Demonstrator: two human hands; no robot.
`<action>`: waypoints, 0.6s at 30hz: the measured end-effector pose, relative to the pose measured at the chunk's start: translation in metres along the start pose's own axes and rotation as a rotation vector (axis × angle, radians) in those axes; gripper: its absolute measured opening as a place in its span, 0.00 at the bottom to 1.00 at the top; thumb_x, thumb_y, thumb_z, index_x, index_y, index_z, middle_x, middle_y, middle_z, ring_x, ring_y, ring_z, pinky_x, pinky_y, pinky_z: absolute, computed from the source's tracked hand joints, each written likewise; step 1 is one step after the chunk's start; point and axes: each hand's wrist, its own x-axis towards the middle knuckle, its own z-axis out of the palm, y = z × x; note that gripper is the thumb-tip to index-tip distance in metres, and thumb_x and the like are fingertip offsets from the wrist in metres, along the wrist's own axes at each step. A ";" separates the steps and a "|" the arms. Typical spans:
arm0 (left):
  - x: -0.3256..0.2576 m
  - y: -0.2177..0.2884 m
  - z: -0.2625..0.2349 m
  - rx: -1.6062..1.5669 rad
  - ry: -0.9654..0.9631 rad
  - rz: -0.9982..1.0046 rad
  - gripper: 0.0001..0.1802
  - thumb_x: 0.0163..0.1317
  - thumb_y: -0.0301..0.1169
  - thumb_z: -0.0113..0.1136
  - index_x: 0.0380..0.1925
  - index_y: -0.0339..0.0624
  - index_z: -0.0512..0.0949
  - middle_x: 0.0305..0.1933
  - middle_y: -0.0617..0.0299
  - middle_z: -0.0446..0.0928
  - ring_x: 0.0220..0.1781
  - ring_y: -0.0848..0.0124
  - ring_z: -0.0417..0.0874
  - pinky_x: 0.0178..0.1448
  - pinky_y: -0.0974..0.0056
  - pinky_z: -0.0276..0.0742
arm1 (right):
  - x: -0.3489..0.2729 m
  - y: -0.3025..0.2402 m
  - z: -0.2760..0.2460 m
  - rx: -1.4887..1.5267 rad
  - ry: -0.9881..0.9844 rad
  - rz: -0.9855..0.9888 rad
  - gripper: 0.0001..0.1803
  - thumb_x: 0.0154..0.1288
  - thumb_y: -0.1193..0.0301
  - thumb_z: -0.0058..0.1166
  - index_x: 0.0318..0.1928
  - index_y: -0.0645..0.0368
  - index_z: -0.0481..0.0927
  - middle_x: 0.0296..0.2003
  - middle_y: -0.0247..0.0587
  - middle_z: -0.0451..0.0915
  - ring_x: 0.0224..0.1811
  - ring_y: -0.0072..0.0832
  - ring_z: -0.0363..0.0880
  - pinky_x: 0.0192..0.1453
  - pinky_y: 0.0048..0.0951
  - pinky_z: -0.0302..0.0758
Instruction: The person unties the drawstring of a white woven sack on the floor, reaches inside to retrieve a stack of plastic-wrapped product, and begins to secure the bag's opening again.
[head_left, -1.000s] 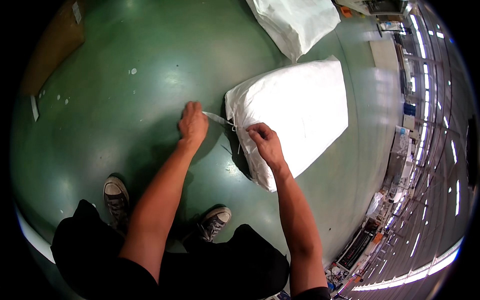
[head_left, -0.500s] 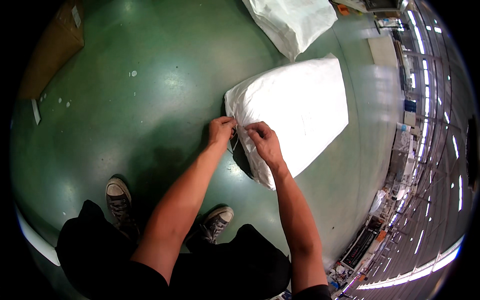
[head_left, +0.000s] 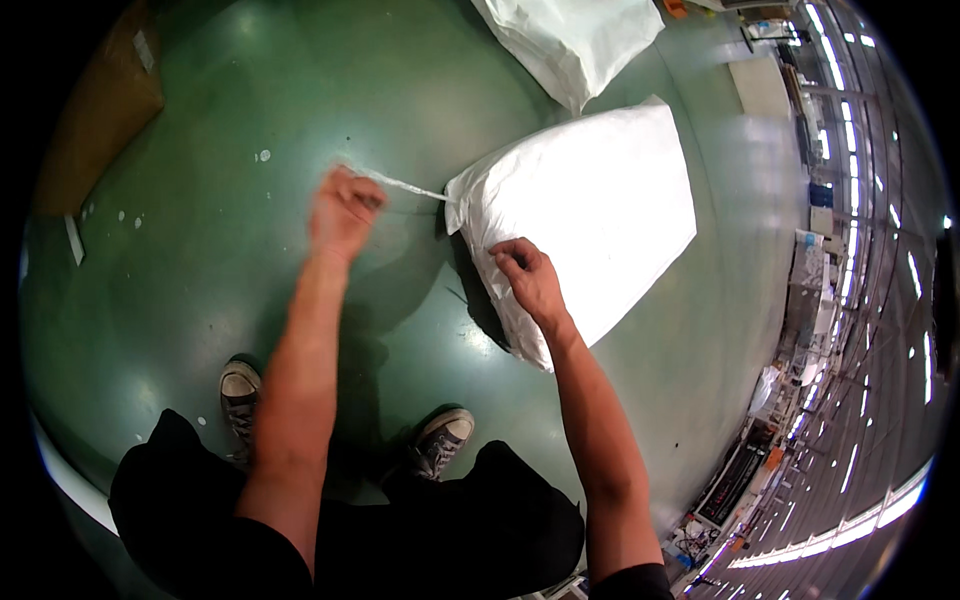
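A large, full white bag (head_left: pixel 610 210) lies on the green floor in front of me. From its upper left corner a thin white strip (head_left: pixel 412 188) stretches out to the left, pulled nearly straight. My left hand (head_left: pixel 342 212), blurred by motion, is closed on the far end of that strip, well away from the bag. At the bag's gathered left edge, my right hand (head_left: pixel 530 278) is closed in a pinch on the white material. What lies right under those fingertips is partly hidden.
Beyond the first, a second white bag (head_left: pixel 575 45) lies close to its far corner. A brown cardboard box (head_left: pixel 100 110) stands at the far left. My shoes (head_left: pixel 440 440) are near the bag. Cluttered benches (head_left: pixel 740 480) run along the right.
My left hand has moved away from the bag's edge, up and to the left, drawing the white strip out with it. My right hand stays almost where it was on the bag.
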 end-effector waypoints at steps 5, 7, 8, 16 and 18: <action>-0.018 -0.036 -0.001 0.749 0.703 0.162 0.16 0.65 0.39 0.51 0.25 0.41 0.78 0.19 0.60 0.70 0.20 0.71 0.71 0.30 0.63 0.70 | 0.002 -0.003 -0.003 -0.020 0.002 -0.036 0.10 0.65 0.71 0.53 0.41 0.63 0.82 0.37 0.38 0.80 0.38 0.25 0.76 0.47 0.25 0.72; -0.061 -0.105 -0.001 1.209 0.334 0.110 0.15 0.66 0.37 0.54 0.29 0.37 0.81 0.19 0.62 0.76 0.20 0.73 0.76 0.24 0.65 0.71 | 0.000 -0.003 -0.007 -0.029 -0.007 -0.012 0.10 0.66 0.71 0.53 0.41 0.63 0.82 0.37 0.37 0.80 0.38 0.24 0.76 0.47 0.25 0.72; -0.071 -0.132 -0.003 1.160 0.340 -0.113 0.14 0.65 0.35 0.57 0.30 0.35 0.81 0.22 0.60 0.80 0.22 0.73 0.80 0.26 0.66 0.74 | 0.000 -0.001 -0.007 0.023 -0.017 0.023 0.09 0.66 0.72 0.53 0.42 0.64 0.82 0.37 0.37 0.80 0.39 0.23 0.76 0.47 0.25 0.72; -0.050 -0.185 -0.006 0.887 0.439 -0.229 0.11 0.65 0.30 0.59 0.43 0.34 0.78 0.38 0.59 0.82 0.37 0.71 0.82 0.42 0.65 0.80 | -0.001 -0.007 -0.001 0.040 0.000 0.050 0.09 0.65 0.72 0.54 0.42 0.64 0.82 0.36 0.38 0.82 0.40 0.24 0.79 0.49 0.25 0.74; -0.050 -0.181 0.001 0.763 0.444 -0.343 0.10 0.67 0.31 0.56 0.42 0.36 0.77 0.38 0.62 0.80 0.38 0.71 0.81 0.43 0.64 0.80 | 0.001 -0.004 -0.004 0.041 -0.005 0.043 0.09 0.65 0.72 0.54 0.41 0.64 0.82 0.36 0.38 0.82 0.40 0.24 0.79 0.50 0.25 0.74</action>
